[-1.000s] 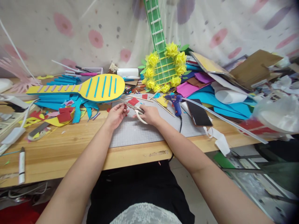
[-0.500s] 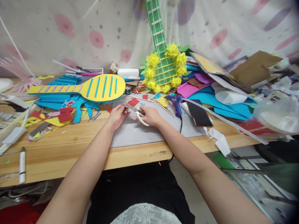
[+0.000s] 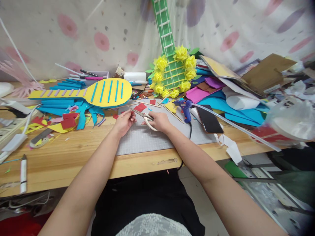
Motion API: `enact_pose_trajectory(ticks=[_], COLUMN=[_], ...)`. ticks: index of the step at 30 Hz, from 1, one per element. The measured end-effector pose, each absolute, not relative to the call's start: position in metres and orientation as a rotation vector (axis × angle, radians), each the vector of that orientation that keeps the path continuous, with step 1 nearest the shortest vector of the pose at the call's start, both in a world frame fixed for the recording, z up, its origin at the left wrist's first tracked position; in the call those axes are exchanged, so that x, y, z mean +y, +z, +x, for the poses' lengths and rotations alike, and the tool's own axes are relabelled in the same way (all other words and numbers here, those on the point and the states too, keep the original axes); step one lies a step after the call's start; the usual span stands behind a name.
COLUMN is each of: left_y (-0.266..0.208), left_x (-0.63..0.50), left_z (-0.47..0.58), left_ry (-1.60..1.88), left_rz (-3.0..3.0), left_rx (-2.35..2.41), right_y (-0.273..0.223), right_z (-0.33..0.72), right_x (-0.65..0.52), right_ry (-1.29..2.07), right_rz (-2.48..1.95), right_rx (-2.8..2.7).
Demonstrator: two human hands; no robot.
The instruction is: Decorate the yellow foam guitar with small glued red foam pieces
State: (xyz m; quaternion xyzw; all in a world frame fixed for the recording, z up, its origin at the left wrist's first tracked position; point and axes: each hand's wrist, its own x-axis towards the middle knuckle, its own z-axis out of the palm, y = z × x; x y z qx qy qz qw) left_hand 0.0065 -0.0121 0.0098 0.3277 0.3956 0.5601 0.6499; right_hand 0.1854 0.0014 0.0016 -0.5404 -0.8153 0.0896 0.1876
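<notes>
No words, brands or numbers are reading legibly; a pale patch (image 3: 274, 88) is showing on the brown cardboard (image 3: 267, 72), any print blurring beyond reading.

Backdrop: one whitish sheet (image 3: 113, 23), behind the tabletop (image 3: 71, 147), printed with pink and purple rounds and small grey dots, creased toward the right. Tabletop: pale wood, grain visible, one chipped patch (image 3: 167, 161) at the front edge. Floor (image 3: 194, 193): light, smooth, below. Lower right: frame (image 3: 256, 180), grey bars, partly blurred. Lower left: shadowed space. Light: soft, pale
</notes>
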Motion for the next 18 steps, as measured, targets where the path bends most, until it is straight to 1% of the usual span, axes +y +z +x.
enact_pose_trajectory(ticks=[5, 10, 18], left_y=[0.0137, 0.0124, 0.0077], left_x=[-0.0138, -0.0142, -0.0125], left_z=[0.0064, 0.006, 0.0057], left_ry=[1.252, 1.213, 1.204], left_rz=[0.736, 0.81, 0.864], left_rx=[0.875, 0.871, 0.907], right_y=[0.0066, 0.0098, 0.009], right_z=[0.1864, 0.1852, 0.1832], right_x=[0.0001, -0.0029, -0.0037], right_ry=[0.346, 0.422, 0.377], right_rz=[-1.516, -1.444, -1.433], right_rx=[-2.243, -2.332, -2.359])
